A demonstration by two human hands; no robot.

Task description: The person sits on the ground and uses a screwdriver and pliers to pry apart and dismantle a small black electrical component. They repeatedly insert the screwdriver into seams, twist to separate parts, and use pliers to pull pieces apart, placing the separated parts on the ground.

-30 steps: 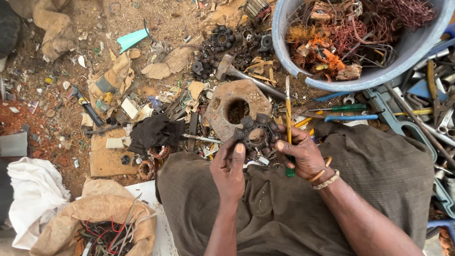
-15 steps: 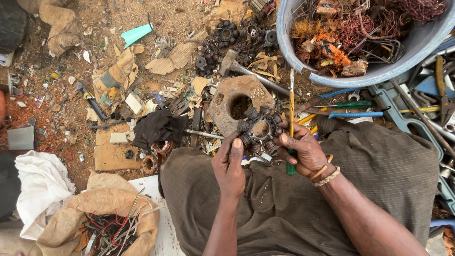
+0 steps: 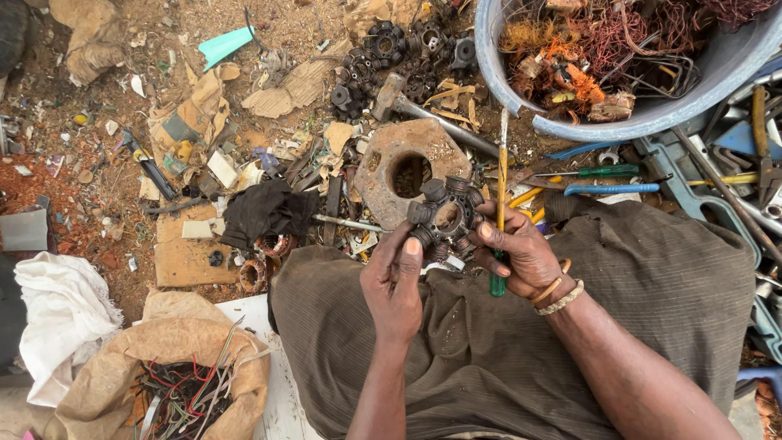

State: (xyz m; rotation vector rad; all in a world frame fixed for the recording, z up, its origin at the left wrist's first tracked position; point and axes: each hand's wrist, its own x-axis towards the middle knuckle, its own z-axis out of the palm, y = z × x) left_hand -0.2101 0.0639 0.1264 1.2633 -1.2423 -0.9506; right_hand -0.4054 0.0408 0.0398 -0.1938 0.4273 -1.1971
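Note:
My left hand (image 3: 396, 280) grips the near side of a dark round motor stator (image 3: 445, 217) with several coil poles around a centre hole, held above my lap. On the stator's right edge rest the fingers of my right hand (image 3: 522, 254), which also holds a screwdriver (image 3: 500, 189) with a green handle and a long shaft pointing away from me. Bracelets circle my right wrist. My knees are covered by a brown-grey cloth (image 3: 635, 285).
Behind the stator lies a rusty flat block with a round hole (image 3: 406, 169) and a hammer (image 3: 407, 104). A blue tub (image 3: 652, 122) of copper wire stands far right, more stators (image 3: 383, 49) far centre, tools (image 3: 611, 187) right, a sack of wires (image 3: 179, 383) near left.
The view has drifted slightly; both hands stay on the stator, turning it a little. The screwdriver remains upright in the right hand.

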